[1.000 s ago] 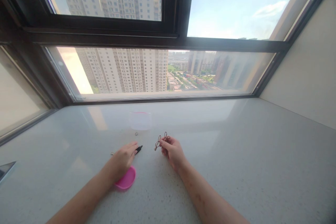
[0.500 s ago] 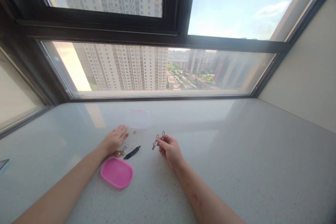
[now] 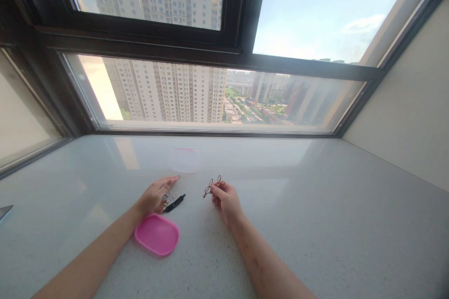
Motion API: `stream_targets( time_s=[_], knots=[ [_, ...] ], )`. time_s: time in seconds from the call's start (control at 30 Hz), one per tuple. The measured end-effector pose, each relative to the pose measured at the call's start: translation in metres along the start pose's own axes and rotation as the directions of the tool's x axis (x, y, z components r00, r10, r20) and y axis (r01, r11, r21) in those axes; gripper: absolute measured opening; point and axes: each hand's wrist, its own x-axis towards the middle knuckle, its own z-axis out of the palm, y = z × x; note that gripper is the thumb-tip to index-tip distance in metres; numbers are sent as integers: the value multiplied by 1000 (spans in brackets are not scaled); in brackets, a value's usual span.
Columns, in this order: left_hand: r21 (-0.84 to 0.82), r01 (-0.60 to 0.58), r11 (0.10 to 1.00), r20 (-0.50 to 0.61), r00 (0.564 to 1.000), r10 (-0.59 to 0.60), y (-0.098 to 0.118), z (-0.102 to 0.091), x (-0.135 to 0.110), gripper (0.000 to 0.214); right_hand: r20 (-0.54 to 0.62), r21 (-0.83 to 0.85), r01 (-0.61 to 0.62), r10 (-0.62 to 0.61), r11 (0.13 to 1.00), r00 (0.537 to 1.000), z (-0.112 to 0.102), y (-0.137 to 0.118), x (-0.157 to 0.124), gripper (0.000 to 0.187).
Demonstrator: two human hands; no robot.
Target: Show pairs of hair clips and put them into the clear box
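Note:
My right hand (image 3: 226,201) is closed on a bronze-coloured metal piece with several loops (image 3: 208,189), held up above the counter; its exact kind I cannot make out. My left hand (image 3: 154,196) lies low over the counter with its fingers stretched to the right. Its fingertips reach a small dark ring (image 3: 178,177). Beneath and beside the palm are a gold-brown piece (image 3: 162,206), partly hidden, and several tiny rings (image 3: 167,195). A slim black piece with narrow ends (image 3: 175,203) lies just right of them.
Close to my left wrist sits a shallow pink tray (image 3: 157,235). A clear plastic bag with a pink strip (image 3: 184,160) lies flat toward the window. The speckled white counter (image 3: 315,224) ends at a dark window frame (image 3: 217,133). A flat object's corner (image 3: 5,212) shows far left.
My left hand has swung to the right, bringing its fingertips to the small dark ring and covering part of the gold-brown piece. My right hand keeps its hold with hardly any movement.

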Motion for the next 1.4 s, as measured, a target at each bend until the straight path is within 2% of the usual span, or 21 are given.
stream_targets(
  time_s=[0.13, 0.23, 0.33, 0.47, 0.77, 0.93, 1.03, 1.2, 1.3, 1.4],
  knots=[
    [-173, 80, 982, 23, 997, -77, -5, -9, 4, 68, 0, 15, -7, 7, 1000, 1000, -1, 0, 1, 28],
    [-231, 141, 963, 16, 990, -141, -10, -9, 17, 74, -4, 18, -9, 9, 1000, 1000, -1, 0, 1, 27],
    [-282, 173, 944, 24, 985, -173, -5, 5, 25, 77, -8, 19, -9, 9, 1000, 1000, -1, 0, 1, 26],
    [-361, 192, 913, 75, 981, -177, 14, 31, 24, 72, -4, 18, -10, 10, 1000, 1000, -1, 0, 1, 24],
    [-421, 191, 887, 167, 977, -131, 48, 69, 6, 68, -20, 51, 2, -1, 999, 1000, -2, -1, 1, 22],
    [-396, 144, 907, 206, 976, -65, 73, 84, -13, 57, -88, 109, 33, -24, 994, 996, -12, -8, 8, 22],
    [-362, 103, 927, 176, 984, -41, 77, 83, -14, 44, -179, 166, 59, -28, 984, 983, -25, -16, 17, 24],
    [-300, 111, 947, 62, 993, -97, 61, 74, 3, 35, -272, 240, 53, 15, 969, 962, -41, -23, 30, 28],
    [-328, 149, 933, 78, 988, -131, 59, 74, 4, 35, -271, 254, 31, 41, 967, 962, -43, -22, 33, 27],
    [-420, 189, 888, 130, 981, -147, 63, 69, 0, 45, -258, 250, 19, 47, 968, 965, -41, -20, 32, 26]
  ],
)
